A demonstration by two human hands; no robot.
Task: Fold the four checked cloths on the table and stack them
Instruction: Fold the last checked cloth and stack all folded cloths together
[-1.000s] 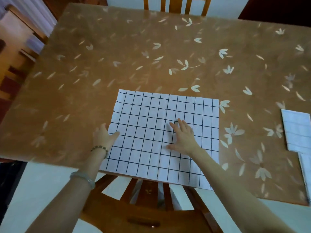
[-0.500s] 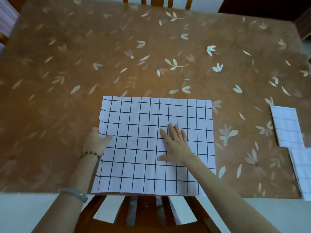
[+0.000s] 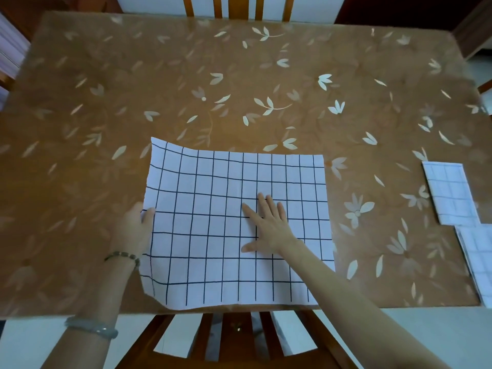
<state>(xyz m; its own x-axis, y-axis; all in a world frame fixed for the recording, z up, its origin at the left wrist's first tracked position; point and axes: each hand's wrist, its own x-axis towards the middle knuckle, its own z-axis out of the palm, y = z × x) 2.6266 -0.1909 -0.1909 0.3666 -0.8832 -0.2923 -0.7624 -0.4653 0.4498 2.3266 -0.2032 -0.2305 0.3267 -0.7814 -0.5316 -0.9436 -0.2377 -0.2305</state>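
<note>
Here's the spread cloth (image 3: 213,187), white with a thin dark grid, lying opened out in a single layer at the near side of the table (image 3: 239,83), its front edge running right along the table's front edge. The right side lies smooth and square. The left side ripples, the grid lines there bend, the far-left corner sits a little raised, and the near-left corner curls over the table edge.

The right hand (image 3: 269,225) is down flat in the middle of it, palm pressed on the fabric, fingers straight and pointing away. The left hand (image 3: 131,230) has hold of the left edge, thumb on top of the cloth; its fingers I can't see from here.

Over at the table's right edge sit two folded cloths, the same check but paler: the farther one (image 3: 450,193) lies a small neat rectangle, the nearer one (image 3: 476,262) is cut off by the view, and their corners meet.
</note>
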